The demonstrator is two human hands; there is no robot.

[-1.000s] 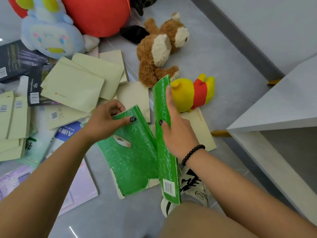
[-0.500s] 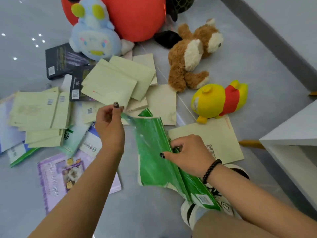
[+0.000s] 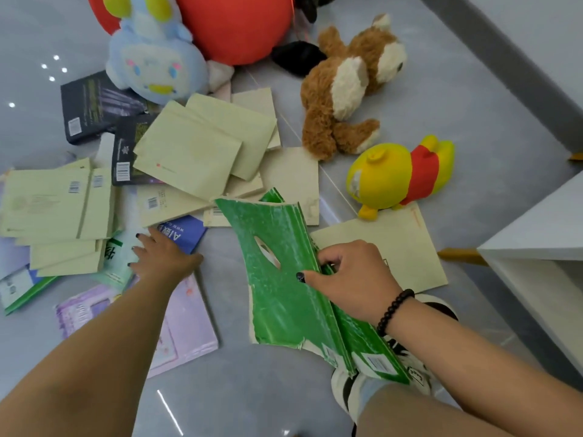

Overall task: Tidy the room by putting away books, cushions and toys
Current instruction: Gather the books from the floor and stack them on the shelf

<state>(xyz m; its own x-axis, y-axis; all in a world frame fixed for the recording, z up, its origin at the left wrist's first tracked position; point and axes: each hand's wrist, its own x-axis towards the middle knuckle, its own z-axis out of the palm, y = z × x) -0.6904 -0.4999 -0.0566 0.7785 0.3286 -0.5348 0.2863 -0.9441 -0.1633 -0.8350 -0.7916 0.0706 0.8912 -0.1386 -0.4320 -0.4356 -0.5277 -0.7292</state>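
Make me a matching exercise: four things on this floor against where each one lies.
Things:
1. green book
2. yellow plush
3. blue plush
4. brown plush

Places:
A. on the dark book, top left
B. between the red cushion and the yellow toy
C. in the right hand
D. beside the white shelf

Pairs: 1-C, 2-D, 3-A, 4-B

Both forearms are bare, with no sleeves showing. The left hand (image 3: 161, 253) and right hand (image 3: 353, 279) have dark-painted fingernails. A black beaded bracelet (image 3: 394, 310) circles the right wrist. At the lower right of the frame is a white sneaker (image 3: 416, 376) with black markings.
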